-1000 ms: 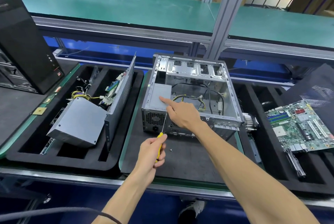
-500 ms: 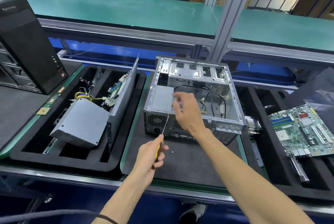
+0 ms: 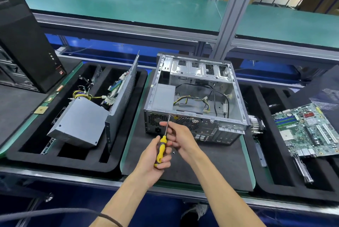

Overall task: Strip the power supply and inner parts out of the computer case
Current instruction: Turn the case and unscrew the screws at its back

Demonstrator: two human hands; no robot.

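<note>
Left hand (image 3: 156, 155) gripped the screwdriver (image 3: 161, 150); right fingers (image 3: 166, 124) pinched its shaft at the case (image 3: 236, 102), apparently unscrewing the supply (image 3: 163, 96); seating the tip looked next.

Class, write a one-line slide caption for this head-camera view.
Left hand grips a yellow screwdriver, right hand steadies its shaft at the open computer case.
</note>
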